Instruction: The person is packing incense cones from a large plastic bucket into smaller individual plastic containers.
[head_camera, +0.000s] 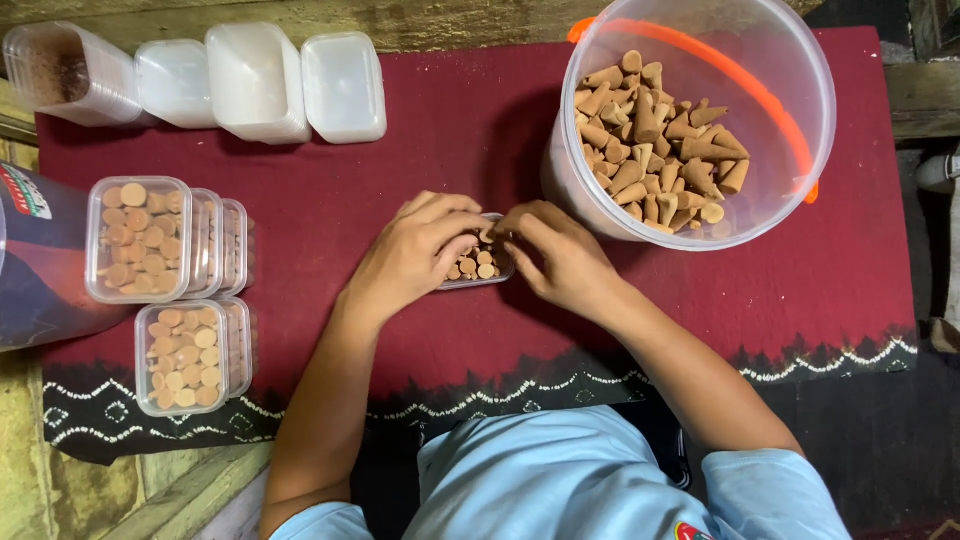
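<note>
Both hands (415, 250) (560, 255) crowd small box (488, 270) beside bucket (800, 90).

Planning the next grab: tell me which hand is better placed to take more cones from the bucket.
Probably right: the right hand lies beside the clear bucket of cones; the left hand sits farther off, over the small box.

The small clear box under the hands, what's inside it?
The small clear box holds brown cones standing upright, their round bases showing. The left hand and right hand cover much of it, so how full it is cannot be seen.
</note>
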